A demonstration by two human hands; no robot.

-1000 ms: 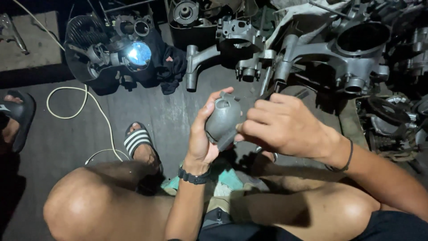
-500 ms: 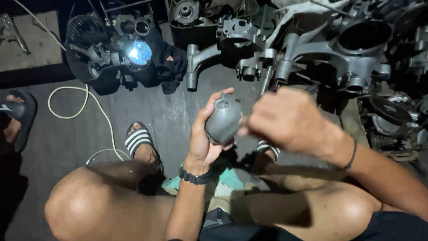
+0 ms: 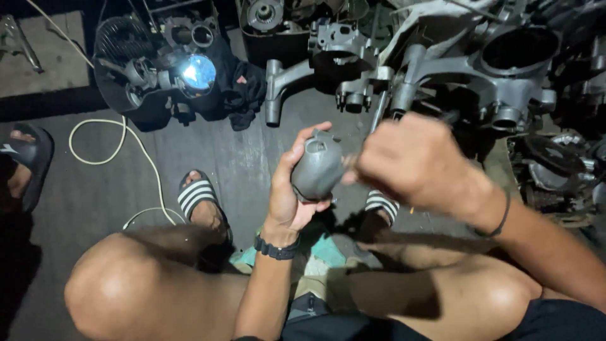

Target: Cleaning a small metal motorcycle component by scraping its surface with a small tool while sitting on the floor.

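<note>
A grey metal cover (image 3: 317, 167) is gripped in the left hand (image 3: 291, 189), thumb curled over its top and fingers wrapped behind it. The right hand (image 3: 416, 161) is closed into a loose fist just beside the cover, its fingertips at the cover's edge; whether anything is pinched there cannot be told. Engine casings (image 3: 480, 69) are seen beyond the hands, a lamp (image 3: 197, 71) far to the left.

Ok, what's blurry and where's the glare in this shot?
Head view: the right hand is smeared by motion blur, while the left hand and the grey rounded metal part it grips look sharper; a small bright work lamp glares bluish-white on the dim floor; the edges sink into shadow.
</note>
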